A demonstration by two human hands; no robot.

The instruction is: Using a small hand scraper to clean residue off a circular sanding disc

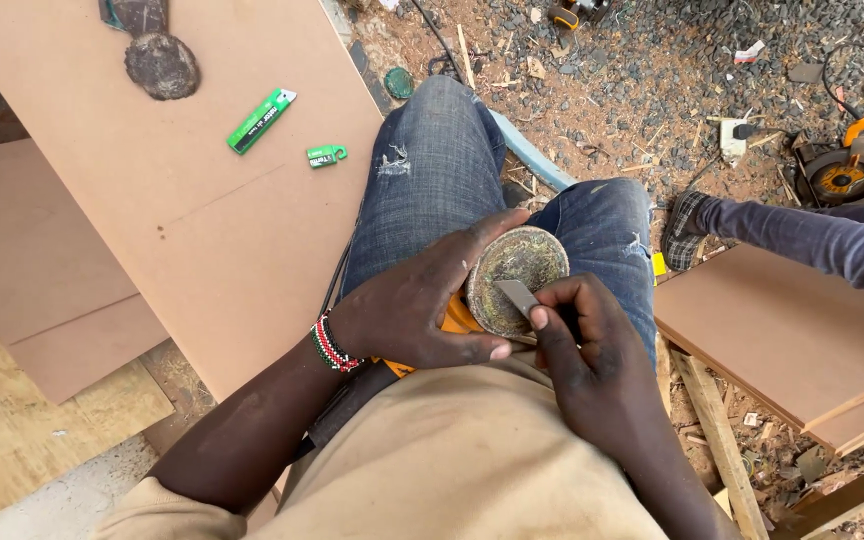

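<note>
In my lap, my left hand [422,300] grips a round, dirty grey-green disc [515,262] mounted on an orange tool [455,320] that is mostly hidden beneath it. My right hand [582,330] pinches a small flat grey blade [518,297] and presses it against the disc's face. A beaded bracelet [329,344] circles my left wrist. Both hands rest over my blue jeans [442,170].
A brown board [182,200] on my left carries a green box [260,120], a small green cap [326,155] and another worn disc [161,66]. Another person's sleeve [812,235] reaches over boards [782,335] at right. An orange circular saw [857,165] lies on the gravel.
</note>
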